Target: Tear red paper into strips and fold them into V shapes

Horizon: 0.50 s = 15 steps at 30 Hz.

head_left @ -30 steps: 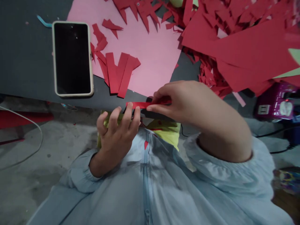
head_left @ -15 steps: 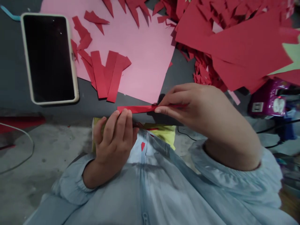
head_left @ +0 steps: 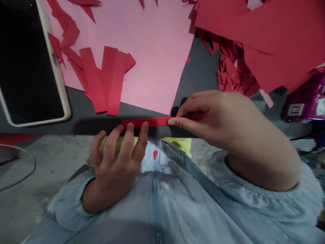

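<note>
A narrow red paper strip [head_left: 158, 122] lies along the front edge of the dark table. My right hand [head_left: 215, 115] pinches its right part between thumb and fingers; the end of the strip is hidden under that hand. The fingers of my left hand [head_left: 119, 156] are spread, their tips touching the near edge of the strip at its left part. Just beyond, several folded red paper strips [head_left: 114, 81] fan out over the corner of a pink sheet [head_left: 149, 57].
A phone [head_left: 27, 67] in a pale case lies on the left. Large red paper sheets [head_left: 284, 47] cover a heap of red scraps [head_left: 233, 71] at the right. Beside them is a shiny purple object [head_left: 308, 98]. A cable [head_left: 34, 162] hangs below the table's left edge.
My left fingers have spread apart and shifted slightly left. The strip now lies flatter along the table edge, still in my right hand. The view has come closer to the table.
</note>
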Each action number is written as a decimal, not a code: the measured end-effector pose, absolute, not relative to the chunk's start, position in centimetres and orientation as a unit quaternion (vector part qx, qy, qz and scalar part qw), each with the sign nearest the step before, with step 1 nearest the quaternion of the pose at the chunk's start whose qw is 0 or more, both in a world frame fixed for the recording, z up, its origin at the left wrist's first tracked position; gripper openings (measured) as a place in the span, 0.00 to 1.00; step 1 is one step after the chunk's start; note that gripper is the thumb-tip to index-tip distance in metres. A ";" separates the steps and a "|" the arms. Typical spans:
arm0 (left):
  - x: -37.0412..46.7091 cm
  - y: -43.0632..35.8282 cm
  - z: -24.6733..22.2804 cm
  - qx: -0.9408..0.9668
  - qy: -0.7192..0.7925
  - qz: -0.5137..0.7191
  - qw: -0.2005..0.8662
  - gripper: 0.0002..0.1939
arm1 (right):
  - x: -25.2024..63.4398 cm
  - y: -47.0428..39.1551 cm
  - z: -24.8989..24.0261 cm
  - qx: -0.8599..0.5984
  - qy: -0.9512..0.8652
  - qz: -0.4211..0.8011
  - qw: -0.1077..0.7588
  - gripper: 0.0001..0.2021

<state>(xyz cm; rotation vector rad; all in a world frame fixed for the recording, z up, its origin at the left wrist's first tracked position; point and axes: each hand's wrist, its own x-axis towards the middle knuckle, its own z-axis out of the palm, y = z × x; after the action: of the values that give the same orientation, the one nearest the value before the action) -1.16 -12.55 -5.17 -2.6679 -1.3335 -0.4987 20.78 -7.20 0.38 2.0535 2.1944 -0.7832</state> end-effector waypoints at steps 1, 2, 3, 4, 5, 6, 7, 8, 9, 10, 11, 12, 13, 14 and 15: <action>-1.2 -12.5 -5.1 -0.882 -0.440 -0.160 0.057 0.26 | 20.7 -7.2 0.3 0.658 0.714 -0.239 0.026 0.09; -1.3 -12.5 -5.0 -0.884 -0.438 -0.155 0.056 0.26 | 20.7 -7.2 0.3 0.654 0.721 -0.226 0.033 0.09; -1.3 -12.4 -5.0 -0.885 -0.437 -0.149 0.056 0.26 | 20.6 -7.2 0.2 0.650 0.727 -0.217 0.039 0.10; -1.4 -12.4 -5.0 -0.887 -0.435 -0.143 0.057 0.26 | 20.5 -7.2 0.1 0.647 0.732 -0.209 0.043 0.10; -1.4 -12.4 -5.0 -0.888 -0.434 -0.140 0.060 0.26 | 20.5 -7.1 0.1 0.644 0.736 -0.203 0.046 0.09; -1.4 -12.4 -4.9 -0.890 -0.430 -0.137 0.064 0.26 | 20.4 -7.1 0.1 0.641 0.740 -0.199 0.050 0.09; -1.4 -12.4 -4.9 -0.891 -0.427 -0.136 0.069 0.26 | 20.4 -7.0 0.1 0.639 0.742 -0.195 0.055 0.10; -1.4 -12.4 -4.9 -0.892 -0.426 -0.133 0.074 0.26 | 20.3 -6.9 0.1 0.637 0.744 -0.192 0.066 0.10; -1.3 -12.4 -4.8 -0.892 -0.426 -0.129 0.081 0.26 | 20.2 -6.9 0.2 0.636 0.744 -0.189 0.080 0.10; -1.3 -12.4 -4.8 -0.890 -0.428 -0.126 0.089 0.26 | 20.2 -6.8 0.3 0.634 0.744 -0.188 0.094 0.10; -1.2 -12.4 -4.7 -0.889 -0.430 -0.121 0.097 0.25 | 20.1 -6.7 0.4 0.633 0.744 -0.187 0.107 0.10; -1.1 -12.4 -4.7 -0.889 -0.431 -0.115 0.105 0.25 | 20.1 -6.7 0.5 0.632 0.742 -0.187 0.120 0.10; -1.1 -12.5 -4.6 -0.889 -0.431 -0.109 0.113 0.26 | 20.0 -6.6 0.6 0.632 0.741 -0.187 0.129 0.10; -1.1 -12.5 -4.6 -0.889 -0.429 -0.102 0.121 0.27 | 20.0 -6.6 0.7 0.633 0.739 -0.187 0.135 0.10; -1.0 -12.5 -4.5 -0.891 -0.426 -0.094 0.127 0.28 | 19.9 -6.6 0.8 0.633 0.739 -0.186 0.137 0.10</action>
<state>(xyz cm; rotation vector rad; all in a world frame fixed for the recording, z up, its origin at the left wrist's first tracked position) -1.02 -12.53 -4.53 -2.5919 -1.2393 -0.2729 19.94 -6.63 0.76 1.8311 2.1378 -0.5381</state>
